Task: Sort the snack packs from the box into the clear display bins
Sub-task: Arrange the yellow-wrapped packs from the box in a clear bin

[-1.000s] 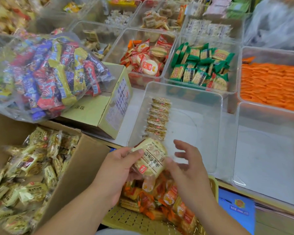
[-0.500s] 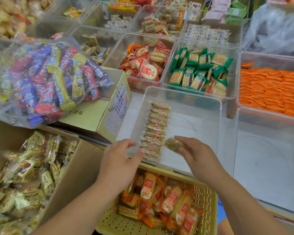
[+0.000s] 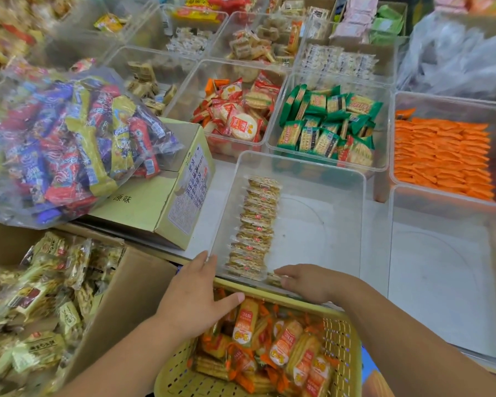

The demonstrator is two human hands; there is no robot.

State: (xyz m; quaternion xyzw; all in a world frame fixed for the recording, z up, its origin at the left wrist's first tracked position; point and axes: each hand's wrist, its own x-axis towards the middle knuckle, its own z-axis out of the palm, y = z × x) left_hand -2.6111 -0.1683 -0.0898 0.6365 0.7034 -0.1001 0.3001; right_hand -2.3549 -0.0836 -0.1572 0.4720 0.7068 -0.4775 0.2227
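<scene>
**Centre bin: one row stocked, a second apparently starting**

The clear bin (image 3: 312,224) at centre holds one row of packs (image 3: 257,224), standing on edge and overlapped along its left wall. I count about ten; the overlap prevents an exact figure. Setting them edge-on and tight to one wall appears meant to leave room to the right for further rows.

One loose snack pack (image 3: 273,277) lies at the bin's near end, just right of the row. The fingers of the right hand (image 3: 307,283) lie over it, but whether the thumb pinches it from beneath cannot be told. In my judgement this pack opens a second row.

The left hand (image 3: 198,299) is spread flat and holds nothing. Its fingertips are at the bin's near left corner, seemingly to steady it, though contact cannot be confirmed.

The source is one cardboard box (image 3: 132,296) of matching yellow packs at near left, within easy reach. One yellow basket (image 3: 344,339) of orange packs sits nearest, below both hands. Beyond the box, one closed carton (image 3: 143,207) carries one bag of mixed sweets (image 3: 69,144).
</scene>
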